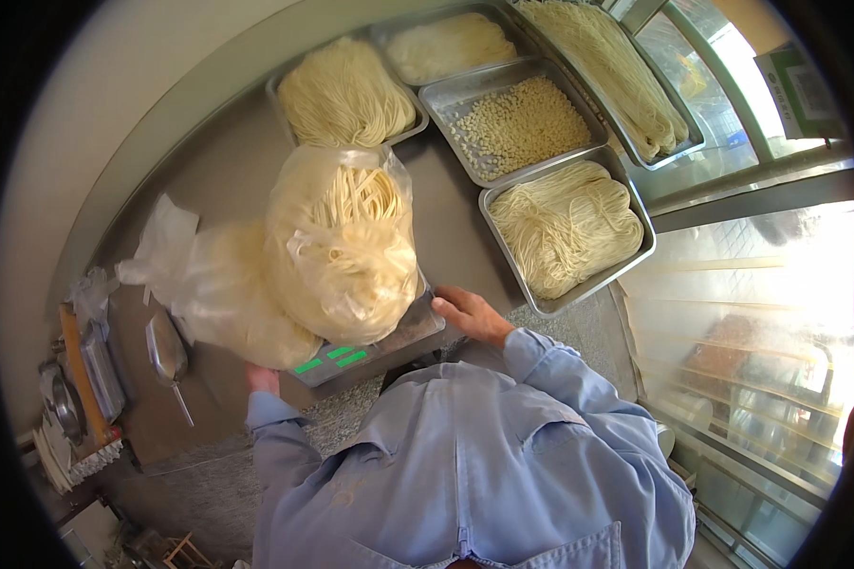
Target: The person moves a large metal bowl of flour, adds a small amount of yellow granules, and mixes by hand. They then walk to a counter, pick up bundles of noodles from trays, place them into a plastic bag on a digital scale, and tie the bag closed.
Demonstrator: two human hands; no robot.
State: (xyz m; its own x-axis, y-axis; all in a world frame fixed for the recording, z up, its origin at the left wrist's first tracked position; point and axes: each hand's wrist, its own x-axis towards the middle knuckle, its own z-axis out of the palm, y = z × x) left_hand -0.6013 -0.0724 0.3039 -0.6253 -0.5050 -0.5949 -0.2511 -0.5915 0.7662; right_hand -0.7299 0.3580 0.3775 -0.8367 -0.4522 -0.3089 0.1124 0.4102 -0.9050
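Observation:
A clear plastic bag of wide, flat noodles [359,199] sits on a digital scale [427,313] with a lit green display at the table's front edge. Against it on the left leans another cloudy plastic bag of noodles [228,291], its top twisted. My right hand [473,313] has its fingertips at the scale's right corner; whether they grip it is unclear. Below the left bag, my left hand [263,378] is at the scale's left side, its fingers hidden by the bag.
Metal trays hold thin noodles [566,227], small dough pieces [530,121] and more noodles [345,92]. Long noodles [612,71] fill a tray by the window. A metal scoop [166,348] lies left, near a wooden-handled brush [85,377]. A box [797,92] is at upper right.

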